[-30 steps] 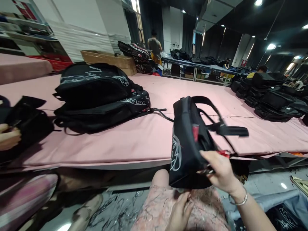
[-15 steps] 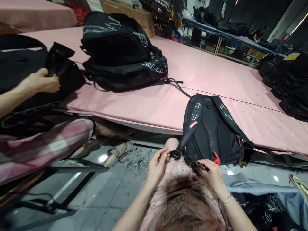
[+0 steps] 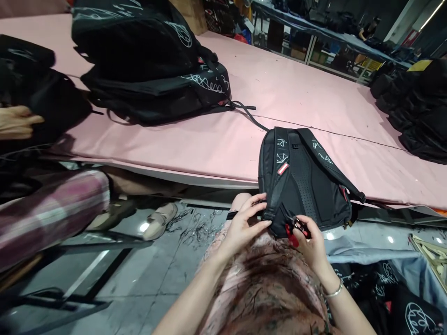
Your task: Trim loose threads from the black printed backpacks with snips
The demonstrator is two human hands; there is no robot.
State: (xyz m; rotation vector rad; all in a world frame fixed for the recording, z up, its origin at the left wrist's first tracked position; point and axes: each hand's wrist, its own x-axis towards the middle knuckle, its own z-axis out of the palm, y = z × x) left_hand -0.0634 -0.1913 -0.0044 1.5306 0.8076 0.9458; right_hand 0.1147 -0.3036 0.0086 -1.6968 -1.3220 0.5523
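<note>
Black fabric backpack with white-scribbled straps lies just ahead of both grips. Left hand: set about its lower strap; firm closure cannot be told. Right hand: clamped on small dark metal hand tool.

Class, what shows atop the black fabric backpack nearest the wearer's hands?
Two black fabric straps with white drawings and a red-white rectangular label; the backpack hides its underside.

I noted matt cloth on the backpack touching the left hand, back panel perforated. Tool in the right hand looked glossy. Bracelet behind that hand was shiny metal. Table cover beyond both hands appeared smooth cloth; floor below them looked glossy.
</note>
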